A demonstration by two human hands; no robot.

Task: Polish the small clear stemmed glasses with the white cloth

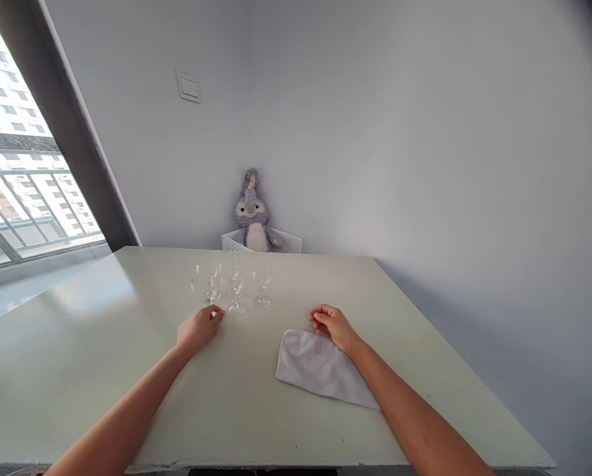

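Several clear stemmed glasses stand close together left of the middle of the table, with one wine glass (235, 291) at the front of the group. Slightly apart on the right is another wine glass (262, 284). My left hand (200, 328) is at the near left side of the group, its fingers closed at the foot of the leftmost wine glass (200, 285); the hand hides that foot. My right hand (332, 324) hovers by the far edge of a folded pale grey cloth (313, 367). Its fingers are loosely curled and apart, with nothing in them.
The pale table (246, 410) reaches back to the wall. Behind its far edge, a grey plush toy (256, 218) sits in a white perforated basket (292, 243). A window (23, 152) is on the left, and a light switch (189, 87) is on the wall.
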